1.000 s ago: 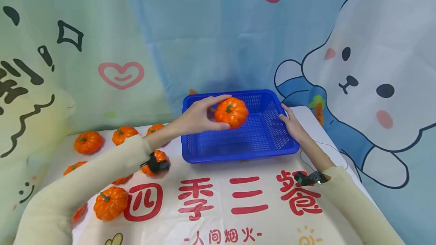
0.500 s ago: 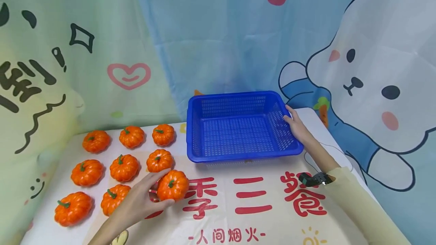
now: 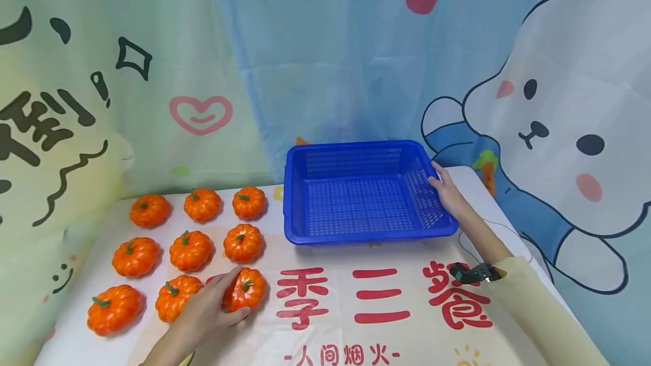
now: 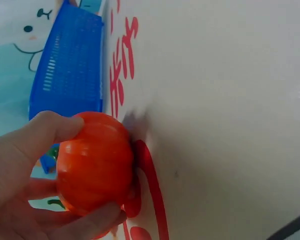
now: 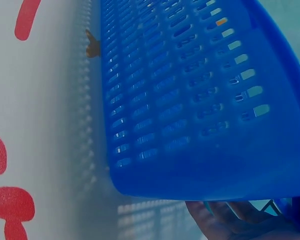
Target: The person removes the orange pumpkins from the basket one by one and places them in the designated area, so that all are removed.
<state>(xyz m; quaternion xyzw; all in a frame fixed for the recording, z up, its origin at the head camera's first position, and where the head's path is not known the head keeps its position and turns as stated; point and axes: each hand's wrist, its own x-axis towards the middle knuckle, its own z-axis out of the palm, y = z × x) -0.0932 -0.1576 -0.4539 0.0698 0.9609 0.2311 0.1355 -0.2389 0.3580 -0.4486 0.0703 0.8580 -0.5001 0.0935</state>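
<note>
A small orange toy pumpkin (image 3: 250, 289) with a green stem is in the grip of my left hand (image 3: 199, 308), low over the cloth at the front. In the left wrist view, thumb and fingers wrap this pumpkin (image 4: 96, 162); its side is at or very near the surface. Several similar pumpkins stand in rows on the left, such as one (image 3: 244, 243) just behind the held one. At the right side of a blue plastic basket (image 3: 371, 236), my right hand (image 3: 450, 196) holds the rim. The right wrist view shows its fingers (image 5: 222, 220) partly hidden behind the basket wall.
The white table (image 3: 460, 173) bears a cream cloth (image 3: 346, 275) with red printed characters. A patterned curtain (image 3: 325, 72) hangs right behind the table and basket. A thin cable (image 3: 500, 225) lies near the right forearm.
My left hand has come from above the basket to the front left with the pumpkin, then lowered it slightly toward the cloth. The right hand keeps its hold on the basket.
</note>
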